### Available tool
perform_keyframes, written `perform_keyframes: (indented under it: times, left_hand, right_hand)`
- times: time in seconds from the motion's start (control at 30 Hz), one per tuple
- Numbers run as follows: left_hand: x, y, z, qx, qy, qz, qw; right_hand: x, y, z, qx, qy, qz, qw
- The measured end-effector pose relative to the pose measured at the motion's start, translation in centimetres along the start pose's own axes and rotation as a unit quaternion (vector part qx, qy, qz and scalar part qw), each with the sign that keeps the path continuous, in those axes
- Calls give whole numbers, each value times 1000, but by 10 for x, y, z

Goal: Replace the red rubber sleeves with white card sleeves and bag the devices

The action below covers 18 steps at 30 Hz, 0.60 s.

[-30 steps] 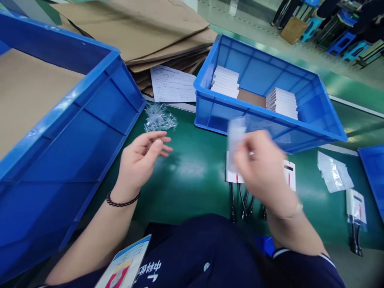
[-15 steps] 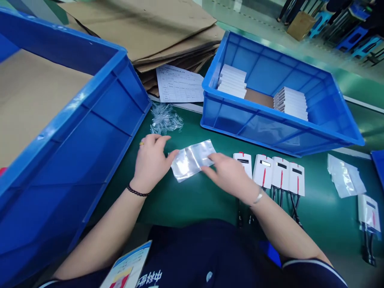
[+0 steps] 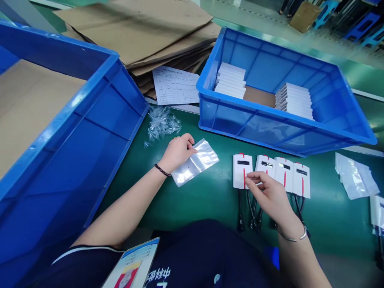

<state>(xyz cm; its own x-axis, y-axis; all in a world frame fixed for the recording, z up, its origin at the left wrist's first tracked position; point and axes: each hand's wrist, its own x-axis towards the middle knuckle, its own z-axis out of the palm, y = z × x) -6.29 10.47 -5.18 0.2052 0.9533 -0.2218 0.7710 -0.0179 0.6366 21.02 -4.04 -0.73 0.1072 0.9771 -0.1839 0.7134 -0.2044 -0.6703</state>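
My left hand (image 3: 180, 151) rests over the clear plastic bags (image 3: 199, 162), its thumb and fingers closed on the upper edge of the top bag. My right hand (image 3: 270, 194) hovers by the right edge of a white device (image 3: 239, 172) with a small dark window, a red strip and black cables. Its thumb and forefinger are slightly apart, with nothing seen between them. Several similar white devices (image 3: 283, 170) lie side by side just behind that hand, their cables partly hidden by it.
A blue crate (image 3: 258, 116) with stacked white pieces stands behind the devices. Another blue crate (image 3: 99, 132) fills the left. Between them lie small clear plastic pieces (image 3: 162, 122), a printed sheet (image 3: 175, 86) and cardboard (image 3: 144, 32). More plastic bags (image 3: 355, 176) lie at right.
My left hand has moved right, farther over the plastic bags. My right hand has left the bags and moved right to the nearest white device.
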Motion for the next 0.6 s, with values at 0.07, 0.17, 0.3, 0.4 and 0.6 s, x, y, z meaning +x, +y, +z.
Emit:
perform_keyframes:
  times: [0.07,0.17,0.3,0.4,0.6]
  left_hand:
    - [-4,1,-1,-12,16,17,1000]
    - [-10,1,-2,-2,47,50,998]
    - [-15,-4,-3,-13,91,95,991]
    - [-17,-8,-1,-31,117,122,985]
    - [-23,-6,-1,-44,136,142,979]
  right_hand:
    - [13,-9,3,1,-11,-44,999]
    - [38,-26,12,-10,-39,-105,994]
    - [75,-43,32,-25,-72,-155,985]
    - [97,-51,48,-3,-80,-160,984]
    - [116,-66,67,28,-89,-192,977]
